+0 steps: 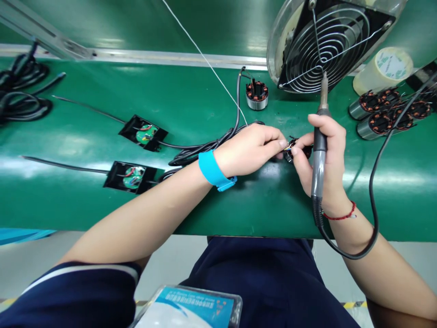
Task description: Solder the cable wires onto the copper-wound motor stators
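Head view: both hands' fingers (280,142) pinching small stator (296,151), soldering iron (320,150) in right (badge (191,310) print unreadable).

1 head cam, fwd-down, close over green bench (102,205) at chest ht.

Illumination is bright, even and overhead. Broad whitish glare bands run across the glossy green bench surface (85,150), strongest at left, with further reflections on the far strip beyond the metal rail (153,57). Shadows are soft and short: a faint one lies under the left hand (251,148) and wrist, another beside the right hand (324,155). Wide-angle distortion is marked; the rail and bench edge bow, and the fan guard (327,43) leans at the upper edge. The centre is acceptably sharp. The coiled cables (20,91) at far left and the wound parts (392,111) at far right are smeared. Colour is saturated; no dim zones noted.
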`<state>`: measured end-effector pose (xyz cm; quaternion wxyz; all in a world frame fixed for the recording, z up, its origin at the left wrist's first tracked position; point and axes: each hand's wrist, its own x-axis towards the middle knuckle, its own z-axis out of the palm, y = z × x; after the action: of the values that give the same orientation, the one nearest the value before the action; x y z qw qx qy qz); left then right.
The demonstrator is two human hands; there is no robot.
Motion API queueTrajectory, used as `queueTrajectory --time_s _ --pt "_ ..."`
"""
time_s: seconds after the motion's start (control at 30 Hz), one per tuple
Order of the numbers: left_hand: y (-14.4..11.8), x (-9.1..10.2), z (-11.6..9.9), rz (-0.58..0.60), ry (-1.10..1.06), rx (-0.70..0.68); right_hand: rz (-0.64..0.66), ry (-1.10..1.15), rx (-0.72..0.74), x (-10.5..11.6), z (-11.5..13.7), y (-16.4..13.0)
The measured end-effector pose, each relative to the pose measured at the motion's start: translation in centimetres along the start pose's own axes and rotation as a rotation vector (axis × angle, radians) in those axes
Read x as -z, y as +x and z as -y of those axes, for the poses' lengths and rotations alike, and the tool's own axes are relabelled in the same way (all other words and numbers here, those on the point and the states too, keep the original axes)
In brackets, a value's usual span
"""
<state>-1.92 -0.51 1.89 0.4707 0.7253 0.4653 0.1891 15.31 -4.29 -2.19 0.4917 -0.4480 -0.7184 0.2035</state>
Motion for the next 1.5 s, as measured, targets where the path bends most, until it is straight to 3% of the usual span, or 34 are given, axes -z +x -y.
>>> queueTrajectory --time_s 0.27,0.8,0.97,1.13,1.33,1.5 --pt "0.4 -0.5 -0.4 -0.074 -0.271 0.174 0.022 -0.01 -0.034 0.2 -0.4 0.1" --pt "0.8 0.2 -0.4 -0.072 -0.283 0.229 0.196 -0.031 0.098 1.4 -0.9 -0.1" --pt "0.8 0.1 -0.4 -0.082 -0.289 0.225 0.064 -0.216 0.048 0.1 -0.4 0.8" --pt "0.7 -0.1 -0.4 -0.07 -0.288 0.21 0.036 -0.347 0.056 -0.8 -0.4 1.0" --pt "0.5 -0.1 -0.3 -0.01 -0.281 0.197 0.12 -0.243 0.04 1.1 0.2 -0.3" --pt "0.4 0.1 -0.3 0.02 -0.31 0.215 0.085 -0.283 0.031 2.2 1.4 -0.8"
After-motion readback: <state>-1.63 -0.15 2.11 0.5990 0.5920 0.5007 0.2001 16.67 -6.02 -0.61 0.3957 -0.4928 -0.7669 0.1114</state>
